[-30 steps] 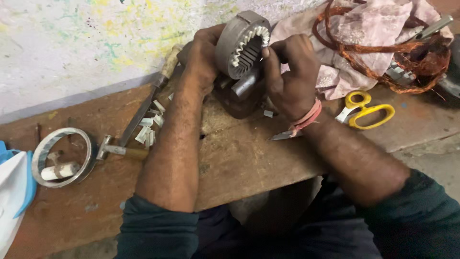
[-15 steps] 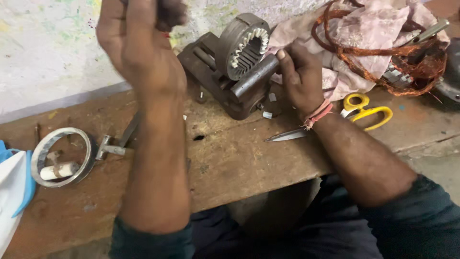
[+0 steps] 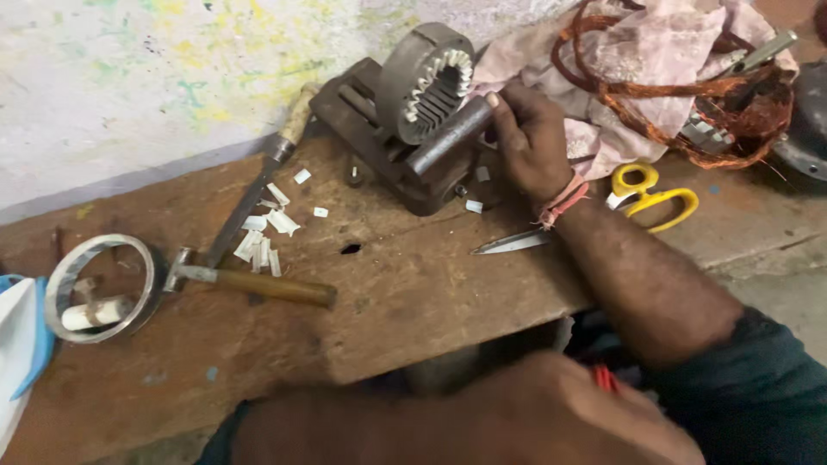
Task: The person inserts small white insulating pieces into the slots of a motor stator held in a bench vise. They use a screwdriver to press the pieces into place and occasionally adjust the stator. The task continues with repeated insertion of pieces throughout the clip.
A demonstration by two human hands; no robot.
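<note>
A grey motor stator [image 3: 426,82] with white slot liners sits on a dark bench vise [image 3: 366,142] at the back of the wooden bench [image 3: 413,301]. My right hand [image 3: 530,138] grips the end of a steel bar [image 3: 448,138] that lies against the stator's front. My left hand [image 3: 551,418] is a blurred shape low in the picture, close to the camera and away from the bench top; its fingers cannot be made out.
Yellow-handled scissors [image 3: 646,194] lie right of my wrist. A hammer [image 3: 267,286], a long wooden-handled tool [image 3: 258,185] and white paper scraps [image 3: 267,231] lie left of the vise. A metal ring [image 3: 59,274] lies far left. Copper wire coils [image 3: 689,90] rest on pink cloth [image 3: 620,47].
My left hand let go of the stator, swung up in front of the camera, then dropped low toward my body. My right hand stayed on the steel bar.
</note>
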